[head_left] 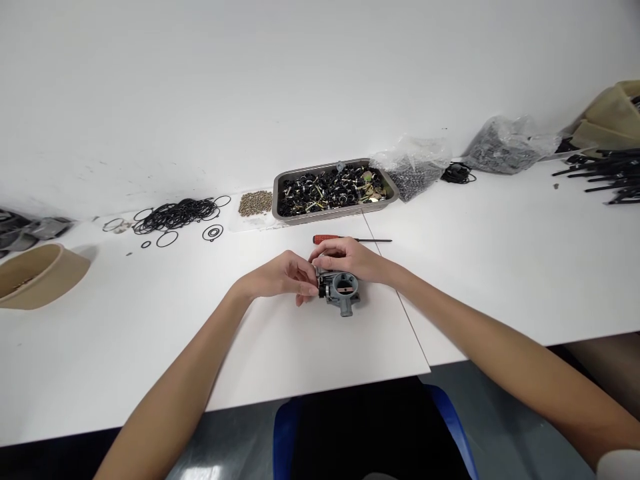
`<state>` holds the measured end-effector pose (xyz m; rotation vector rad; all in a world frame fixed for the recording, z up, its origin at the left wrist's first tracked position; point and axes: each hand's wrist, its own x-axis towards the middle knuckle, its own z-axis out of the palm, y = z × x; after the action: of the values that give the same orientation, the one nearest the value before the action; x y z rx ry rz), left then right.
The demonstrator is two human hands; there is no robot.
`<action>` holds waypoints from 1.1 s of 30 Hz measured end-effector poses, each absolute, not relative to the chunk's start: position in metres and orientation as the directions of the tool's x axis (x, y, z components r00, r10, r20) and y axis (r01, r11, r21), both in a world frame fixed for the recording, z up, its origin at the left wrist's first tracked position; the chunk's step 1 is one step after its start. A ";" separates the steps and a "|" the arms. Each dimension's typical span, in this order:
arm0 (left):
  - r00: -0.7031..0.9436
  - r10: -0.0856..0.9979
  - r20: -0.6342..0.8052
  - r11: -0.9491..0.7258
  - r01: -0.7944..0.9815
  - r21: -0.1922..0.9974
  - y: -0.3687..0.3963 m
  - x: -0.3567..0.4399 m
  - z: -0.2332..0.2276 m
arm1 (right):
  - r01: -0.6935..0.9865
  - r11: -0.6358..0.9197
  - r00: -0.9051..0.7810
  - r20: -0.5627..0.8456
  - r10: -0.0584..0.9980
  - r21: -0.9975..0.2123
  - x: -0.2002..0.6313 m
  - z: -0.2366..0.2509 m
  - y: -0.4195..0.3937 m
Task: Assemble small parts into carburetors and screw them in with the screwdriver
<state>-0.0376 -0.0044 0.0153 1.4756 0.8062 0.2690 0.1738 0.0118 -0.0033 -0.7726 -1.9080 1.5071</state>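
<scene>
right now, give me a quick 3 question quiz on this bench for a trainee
1. True or false: both hands are on the grey metal part.
2. What lies just beyond the hands? A) red-handled screwdriver B) hammer C) pliers
3. Fill in: the heap of black rings lies to the ____ of the metal tray.

Key: 1 true, the left hand pinches at its side and the right hand covers its top. 2 A. 3 left.

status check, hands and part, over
Left hand and right hand both on grey carburetor, on table. Screwdriver lies behind, untouched.
</scene>
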 end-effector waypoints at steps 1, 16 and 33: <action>0.719 0.619 -0.316 0.120 0.311 0.943 -0.004 -0.038 0.016 | 0.086 0.193 -0.665 0.088 0.742 -0.977 0.174 -0.004 0.012; 0.677 0.694 -0.246 0.029 0.315 0.949 -0.002 -0.043 0.024 | 0.100 0.240 -0.651 0.119 0.750 -0.966 0.177 -0.002 0.013; 0.502 0.828 0.249 -0.554 0.671 0.492 0.011 -0.029 -0.035 | 0.665 0.362 -0.326 0.182 0.928 -0.653 0.265 0.058 0.105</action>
<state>-0.0288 0.0112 -0.0349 2.4179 1.2548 0.6649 0.2650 0.1055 0.0577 -1.3762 -2.0926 0.6431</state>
